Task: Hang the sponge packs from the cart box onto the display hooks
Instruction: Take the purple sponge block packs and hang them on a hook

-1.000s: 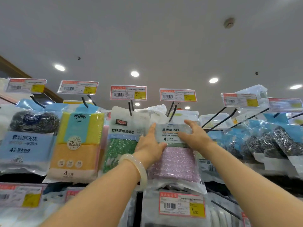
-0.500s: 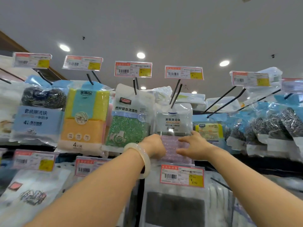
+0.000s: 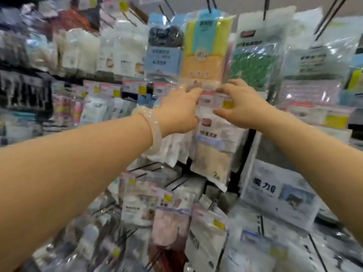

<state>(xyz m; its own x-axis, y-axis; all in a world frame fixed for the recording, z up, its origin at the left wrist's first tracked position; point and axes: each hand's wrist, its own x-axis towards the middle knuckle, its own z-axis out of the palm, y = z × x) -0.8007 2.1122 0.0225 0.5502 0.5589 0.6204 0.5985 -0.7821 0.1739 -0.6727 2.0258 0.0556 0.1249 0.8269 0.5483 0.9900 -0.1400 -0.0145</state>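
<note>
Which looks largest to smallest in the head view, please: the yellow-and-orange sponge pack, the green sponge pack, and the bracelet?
1. yellow-and-orange sponge pack
2. green sponge pack, close behind; its edges are overlapped and blurred, so this ranking is unsure
3. bracelet, smallest though nearest the camera

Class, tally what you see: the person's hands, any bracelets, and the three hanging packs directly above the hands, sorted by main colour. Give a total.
Hands: 2, left hand and right hand
Bracelet: 1
Blue pack: 1
Yellow and orange pack: 1
Green pack: 1
Total: 6
</note>
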